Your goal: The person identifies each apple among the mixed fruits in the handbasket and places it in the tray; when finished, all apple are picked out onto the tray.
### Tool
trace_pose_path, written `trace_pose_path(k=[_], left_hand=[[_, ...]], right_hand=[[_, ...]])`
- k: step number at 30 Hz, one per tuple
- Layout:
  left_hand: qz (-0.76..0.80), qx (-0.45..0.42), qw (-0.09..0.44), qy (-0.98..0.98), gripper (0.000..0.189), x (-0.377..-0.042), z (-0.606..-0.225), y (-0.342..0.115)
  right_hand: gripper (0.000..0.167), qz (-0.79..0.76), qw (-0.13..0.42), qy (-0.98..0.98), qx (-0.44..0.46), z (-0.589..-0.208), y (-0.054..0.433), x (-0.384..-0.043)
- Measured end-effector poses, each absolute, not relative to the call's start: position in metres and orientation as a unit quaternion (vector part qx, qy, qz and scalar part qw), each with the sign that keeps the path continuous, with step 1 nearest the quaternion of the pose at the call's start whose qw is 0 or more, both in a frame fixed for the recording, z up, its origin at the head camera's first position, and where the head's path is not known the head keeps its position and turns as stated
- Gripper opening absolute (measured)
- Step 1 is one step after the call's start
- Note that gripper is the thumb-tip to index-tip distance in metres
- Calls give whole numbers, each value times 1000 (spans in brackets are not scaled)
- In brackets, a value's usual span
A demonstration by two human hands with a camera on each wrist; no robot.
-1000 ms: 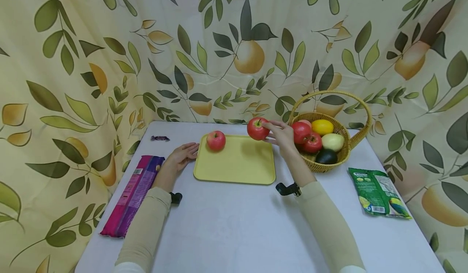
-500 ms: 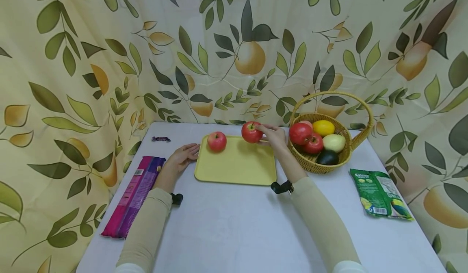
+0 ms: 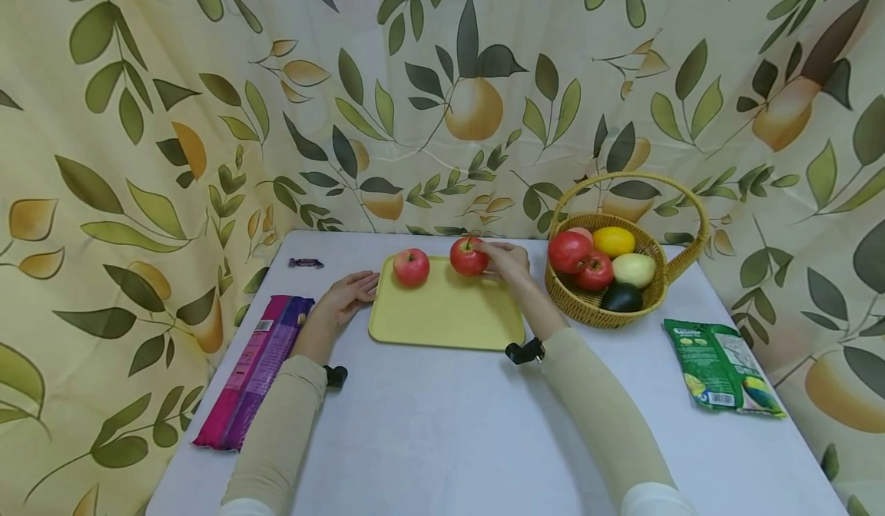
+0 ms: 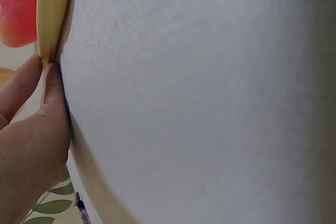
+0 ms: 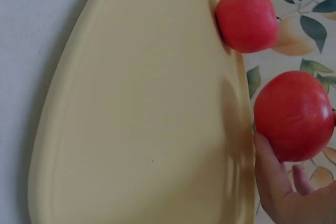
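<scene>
The round, glossy red fruit with a green stem (image 3: 468,257) is held between the parted fingers and thumb of the right hand (image 3: 508,261), near the far rim of the rectangular yellow tray (image 3: 449,318). It is judged firm, light and slightly slippery, best gripped around its sides. The tray's left rim is touched by the left hand (image 3: 343,298), its fingers nearly straight.

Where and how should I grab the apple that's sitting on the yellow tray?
Grip the apple around its widest part, probably best from above, pinching its near and far sides. It is round and its top is uncovered, while the left hand and the right hand, holding another red fruit, flank it.
</scene>
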State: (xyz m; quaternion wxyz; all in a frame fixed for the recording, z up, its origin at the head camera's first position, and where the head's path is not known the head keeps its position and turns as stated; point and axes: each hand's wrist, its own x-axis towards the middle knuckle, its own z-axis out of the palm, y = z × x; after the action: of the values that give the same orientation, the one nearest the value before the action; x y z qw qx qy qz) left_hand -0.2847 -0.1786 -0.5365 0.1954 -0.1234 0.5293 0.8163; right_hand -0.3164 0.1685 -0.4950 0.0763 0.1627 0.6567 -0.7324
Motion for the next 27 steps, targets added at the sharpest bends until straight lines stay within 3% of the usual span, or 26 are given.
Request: trace_pose_path(k=[16,27], left_hand=[[815,-128,194,531,80,-285,-540,-178],[823,-133,191,518,83,-289,-547,-180]], right_hand=[[65,-724,104,660,174,-513,161,-323],[55,-674,83,715,169,-506,163,-318]])
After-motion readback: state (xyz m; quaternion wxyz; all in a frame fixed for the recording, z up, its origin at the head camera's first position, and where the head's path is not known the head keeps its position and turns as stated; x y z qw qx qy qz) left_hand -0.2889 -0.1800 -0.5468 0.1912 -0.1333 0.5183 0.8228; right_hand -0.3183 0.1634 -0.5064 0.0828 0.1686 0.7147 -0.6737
